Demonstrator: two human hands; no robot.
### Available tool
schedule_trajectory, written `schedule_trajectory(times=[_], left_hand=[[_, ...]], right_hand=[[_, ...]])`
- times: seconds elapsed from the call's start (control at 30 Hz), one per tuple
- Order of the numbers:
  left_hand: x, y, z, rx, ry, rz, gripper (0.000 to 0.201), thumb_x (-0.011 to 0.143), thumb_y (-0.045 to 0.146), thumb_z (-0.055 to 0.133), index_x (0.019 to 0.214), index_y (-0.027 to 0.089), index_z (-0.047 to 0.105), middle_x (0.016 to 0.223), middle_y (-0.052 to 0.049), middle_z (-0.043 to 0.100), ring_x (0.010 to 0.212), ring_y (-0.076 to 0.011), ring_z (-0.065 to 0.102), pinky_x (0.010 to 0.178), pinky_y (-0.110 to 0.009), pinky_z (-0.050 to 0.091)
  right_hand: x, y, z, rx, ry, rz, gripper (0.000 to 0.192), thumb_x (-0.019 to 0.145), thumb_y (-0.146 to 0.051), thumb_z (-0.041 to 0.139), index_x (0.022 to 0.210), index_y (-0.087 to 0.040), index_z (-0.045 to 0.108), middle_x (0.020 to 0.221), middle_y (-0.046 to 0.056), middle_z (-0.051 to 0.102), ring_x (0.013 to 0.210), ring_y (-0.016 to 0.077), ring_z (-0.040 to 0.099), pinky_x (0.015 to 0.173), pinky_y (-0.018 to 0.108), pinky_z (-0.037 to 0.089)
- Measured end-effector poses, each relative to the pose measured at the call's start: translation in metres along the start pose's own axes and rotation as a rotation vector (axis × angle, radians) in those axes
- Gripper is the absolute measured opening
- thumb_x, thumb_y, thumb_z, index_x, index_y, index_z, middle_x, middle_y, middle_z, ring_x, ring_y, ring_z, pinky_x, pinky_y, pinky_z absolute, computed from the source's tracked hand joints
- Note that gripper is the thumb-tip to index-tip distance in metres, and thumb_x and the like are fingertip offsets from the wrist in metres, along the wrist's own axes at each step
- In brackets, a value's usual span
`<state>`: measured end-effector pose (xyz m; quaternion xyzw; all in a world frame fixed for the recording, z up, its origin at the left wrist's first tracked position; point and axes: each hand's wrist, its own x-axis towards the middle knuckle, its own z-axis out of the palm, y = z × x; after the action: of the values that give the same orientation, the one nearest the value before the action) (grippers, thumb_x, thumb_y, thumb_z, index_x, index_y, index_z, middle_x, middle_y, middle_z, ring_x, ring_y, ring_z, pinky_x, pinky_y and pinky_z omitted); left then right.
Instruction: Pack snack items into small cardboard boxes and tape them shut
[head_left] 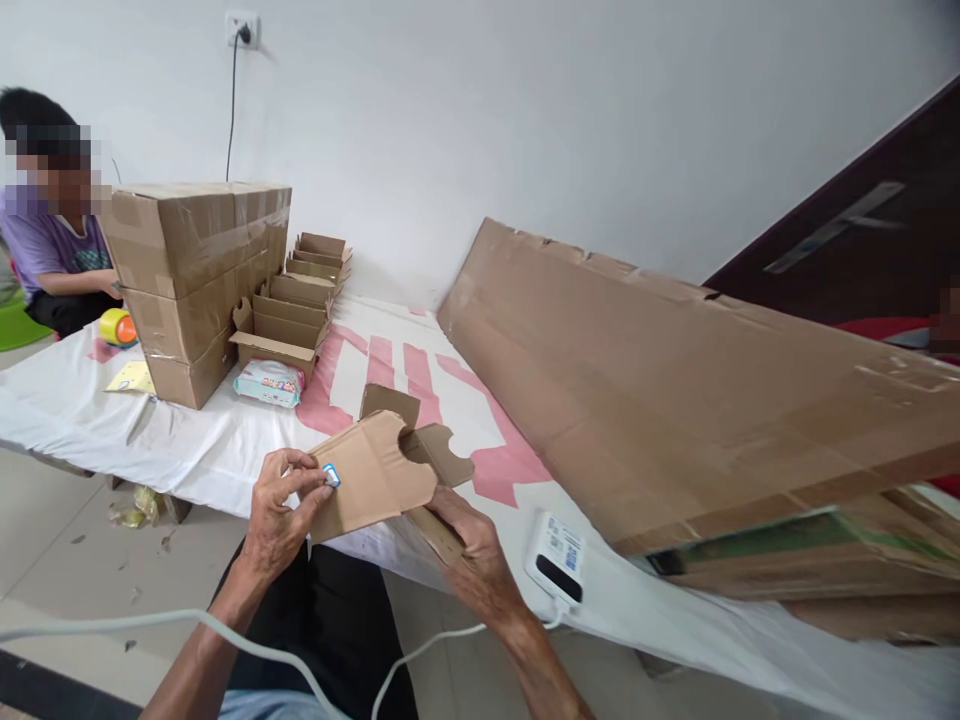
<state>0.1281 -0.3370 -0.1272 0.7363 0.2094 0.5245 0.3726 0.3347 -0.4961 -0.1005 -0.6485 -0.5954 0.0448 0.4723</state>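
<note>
I hold a small flat cardboard box blank (375, 470) over the near edge of the table. My left hand (281, 515) pinches its left flap together with a tiny white-and-blue item (331, 475). From underneath on the right, my right hand (469, 555) grips the blank's lower edge. Its tabs and cut-outs (435, 450) stick up and away from me, partly folded.
The table's white-and-pink sheet (360, 370) bears a taped carton stack (191, 280), a row of folded small boxes (296, 300), a wipes pack (268, 382), a tape roll (118, 327) and a white device (556, 555) with cable. A large flat carton (675, 400) fills the right. Another person (52, 240) sits far left.
</note>
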Motion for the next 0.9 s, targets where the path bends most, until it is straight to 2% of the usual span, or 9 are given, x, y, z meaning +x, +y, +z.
schedule_trajectory(times=[0.33, 0.67, 0.9], left_hand=[[0.004, 0.008, 0.000, -0.011, -0.009, 0.012, 0.010, 0.094, 0.030, 0.076, 0.088, 0.029, 0.085, 0.102, -0.009, 0.071, 0.102, -0.0252, 0.066, 0.089, -0.040, 0.058], [0.008, 0.004, -0.007, -0.155, -0.012, -0.133, 0.014, 0.090, 0.039, 0.082, 0.082, 0.027, 0.085, 0.098, -0.008, 0.075, 0.099, -0.0249, 0.068, 0.089, -0.039, 0.055], [0.012, -0.002, -0.010, -0.347, 0.006, -0.299, 0.023, 0.080, 0.046, 0.090, 0.076, 0.024, 0.085, 0.094, -0.009, 0.077, 0.097, -0.0263, 0.070, 0.094, -0.042, 0.055]], right_hand=[[-0.004, 0.000, -0.001, 0.010, -0.009, 0.006, 0.016, 0.097, -0.030, 0.062, 0.100, -0.023, 0.076, 0.095, 0.007, 0.078, 0.089, 0.0252, 0.072, 0.085, 0.040, 0.061], [-0.003, -0.003, -0.001, 0.000, -0.011, -0.012, 0.015, 0.097, -0.031, 0.063, 0.101, -0.023, 0.076, 0.098, 0.007, 0.079, 0.090, 0.0258, 0.073, 0.084, 0.039, 0.060], [-0.004, 0.001, 0.002, -0.015, 0.010, -0.032, 0.018, 0.095, -0.029, 0.061, 0.103, -0.025, 0.077, 0.095, 0.006, 0.077, 0.088, 0.0268, 0.073, 0.082, 0.039, 0.060]])
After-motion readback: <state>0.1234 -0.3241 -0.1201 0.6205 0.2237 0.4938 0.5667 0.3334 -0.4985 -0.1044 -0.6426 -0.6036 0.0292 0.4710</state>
